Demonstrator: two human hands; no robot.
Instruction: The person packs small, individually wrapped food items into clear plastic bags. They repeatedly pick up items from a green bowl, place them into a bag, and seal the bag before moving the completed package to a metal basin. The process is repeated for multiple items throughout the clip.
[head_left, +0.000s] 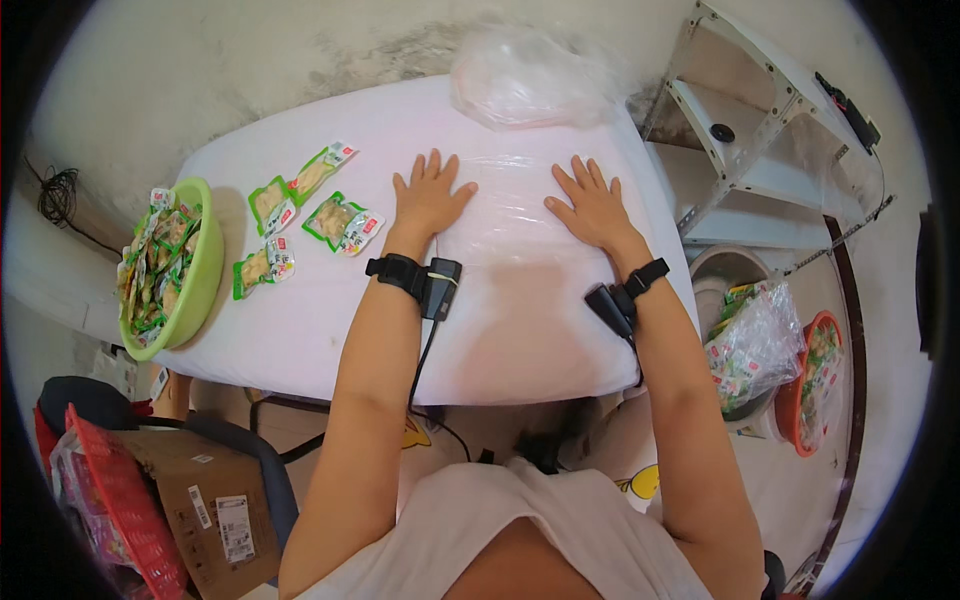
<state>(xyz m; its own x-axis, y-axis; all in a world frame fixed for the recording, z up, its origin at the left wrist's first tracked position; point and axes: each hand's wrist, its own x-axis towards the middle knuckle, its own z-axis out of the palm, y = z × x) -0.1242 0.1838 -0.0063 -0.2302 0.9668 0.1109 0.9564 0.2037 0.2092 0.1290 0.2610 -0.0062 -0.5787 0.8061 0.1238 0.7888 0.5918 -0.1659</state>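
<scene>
My left hand (429, 199) lies palm down with fingers spread near the left edge of a clear plastic bag (502, 199) on the white-covered table (360, 315). My right hand (590, 202) is spread flat at the bag's right side. Neither hand grips anything. Left of my left hand lie several sealed food packets, the nearest (343, 223) with green edges. A light green basin (214, 262) full of similar packets stands at the table's left end. Each wrist wears a black strap with a small black device.
A heap of clear plastic bags (532, 79) sits at the table's back edge. Right of the table stand a metal shelf (772, 176), a metal basin (731, 259) holding bagged packets and a red basket (791, 405). At lower left are a cardboard box (169, 480) and a red basket (124, 502).
</scene>
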